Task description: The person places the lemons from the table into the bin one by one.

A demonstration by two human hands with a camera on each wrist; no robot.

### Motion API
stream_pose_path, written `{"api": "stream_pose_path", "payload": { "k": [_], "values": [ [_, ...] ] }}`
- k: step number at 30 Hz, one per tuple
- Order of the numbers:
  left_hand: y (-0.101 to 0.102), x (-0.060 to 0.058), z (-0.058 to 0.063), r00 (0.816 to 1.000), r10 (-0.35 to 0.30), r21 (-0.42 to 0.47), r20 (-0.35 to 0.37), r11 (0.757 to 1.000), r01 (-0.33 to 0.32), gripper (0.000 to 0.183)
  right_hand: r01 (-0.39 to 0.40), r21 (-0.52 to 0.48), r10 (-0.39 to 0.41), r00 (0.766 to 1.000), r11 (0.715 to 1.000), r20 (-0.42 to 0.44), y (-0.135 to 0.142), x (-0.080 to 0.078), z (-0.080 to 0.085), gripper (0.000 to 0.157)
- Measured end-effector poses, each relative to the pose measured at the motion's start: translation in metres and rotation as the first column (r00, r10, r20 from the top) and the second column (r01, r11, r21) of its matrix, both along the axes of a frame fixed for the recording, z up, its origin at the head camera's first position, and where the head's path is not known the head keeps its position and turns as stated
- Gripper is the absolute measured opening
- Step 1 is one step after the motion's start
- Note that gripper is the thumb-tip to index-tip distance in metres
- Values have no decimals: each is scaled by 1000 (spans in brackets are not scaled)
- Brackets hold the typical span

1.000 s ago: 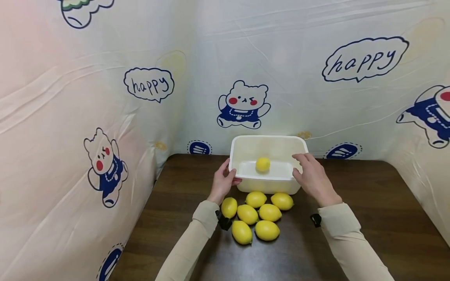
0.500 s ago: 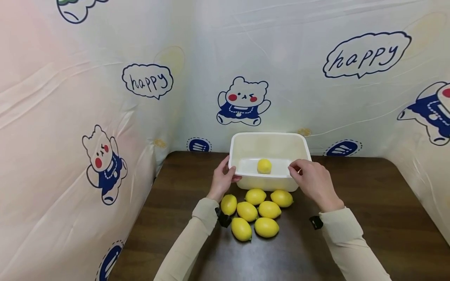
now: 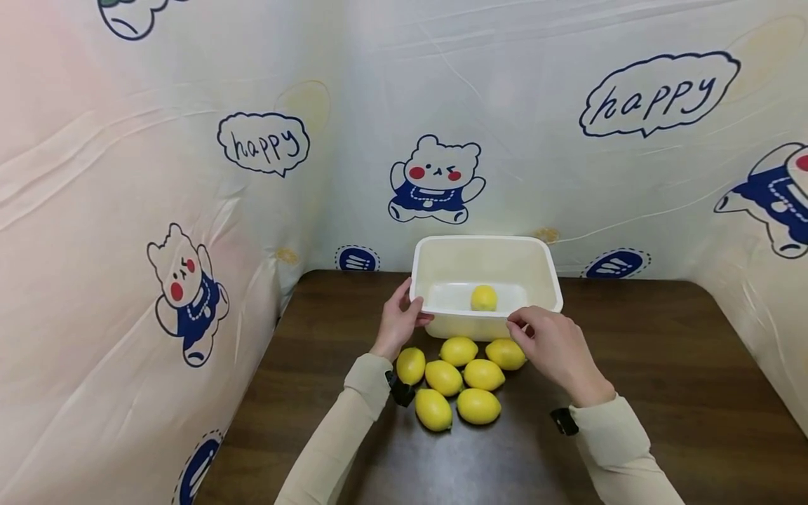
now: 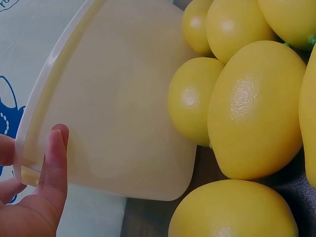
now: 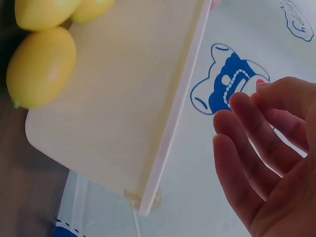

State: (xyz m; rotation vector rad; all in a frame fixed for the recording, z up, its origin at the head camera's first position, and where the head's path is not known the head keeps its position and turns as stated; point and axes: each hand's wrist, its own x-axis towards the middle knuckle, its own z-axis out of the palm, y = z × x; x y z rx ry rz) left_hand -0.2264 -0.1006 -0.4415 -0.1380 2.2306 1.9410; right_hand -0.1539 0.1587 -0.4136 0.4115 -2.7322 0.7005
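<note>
Nearest you on the dark table, a near-left lemon and a near-right lemon lie side by side. Behind them comes a row of three: a left lemon, partly behind your left wrist's black device, a middle lemon and a right lemon. Farther on, a far-left lemon and a far-right lemon sit close to the near wall of the white container; you cannot tell whether they touch it.

Your left hand pinches the container's rim at its near left corner, fingers on both sides of the wall. Your right hand hangs near the right corner, fingers loosely bent, thumb close to them, nothing held; the right wrist view shows it apart from the rim.

Inside the container, right of its middle, rests one inner lemon. With one in and seven outside, little looks done. The raised near rim stands between the cluster and the inside. Beyond, a printed cloth closes off the far side.
</note>
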Motion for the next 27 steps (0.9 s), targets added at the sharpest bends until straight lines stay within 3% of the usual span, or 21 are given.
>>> {"api": "stream_pose_path", "payload": {
  "k": [9,18,23,27],
  "values": [
    [1,0,1,1000,4,-4,2,1000,-4,58,-64,15,64,997,998,49,-18,18,-23,14],
    [2,0,2,1000,4,-14,3,1000,-3,59,-116,93,94,972,989,215,-33,37,-58,33],
    [0,-9,-14,1000,6,3,8,1000,-6,60,-123,86,93,952,989,290,-39,43,-67,35],
    [-1,-16,-29,1000,17,18,-4,1000,-17,60,-158,92,124,947,983,298,-45,47,-75,37]
  ]
}}
